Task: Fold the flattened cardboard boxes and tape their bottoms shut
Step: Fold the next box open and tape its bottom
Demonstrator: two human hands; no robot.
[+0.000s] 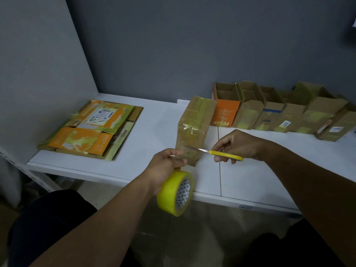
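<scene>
On the white table (pixel 154 122) I count one folded box (pixel 194 128) in front of me, six more folded boxes (pixel 279 114) in a row along the wall on the right, and one pile of flattened boxes (pixel 92 128) on the left. How many sheets are in that pile I cannot tell. There is also one yellow tape roll (pixel 175 193) and one pair of scissors (pixel 225 155) with yellow handles.

The six boxes in the row stand with their open sides up, each one touching the next. The front box hides a part of the orange one at the left end of the row. My left hand (pixel 165 166) covers the lower near corner of the front box.

The front box stands near the table's front edge, just before the row. Its closed face, covered with yellowish tape, is turned up. Its long axis runs away from me toward the wall, a little to the right.

The fingers of my left hand are curled against the near face of the box and hold the tape roll, which hangs below the hand, over the table edge. My right hand (pixel 238 145) has its fingers curled round the scissors handles. The blades point left, at the near face of the box.
</scene>
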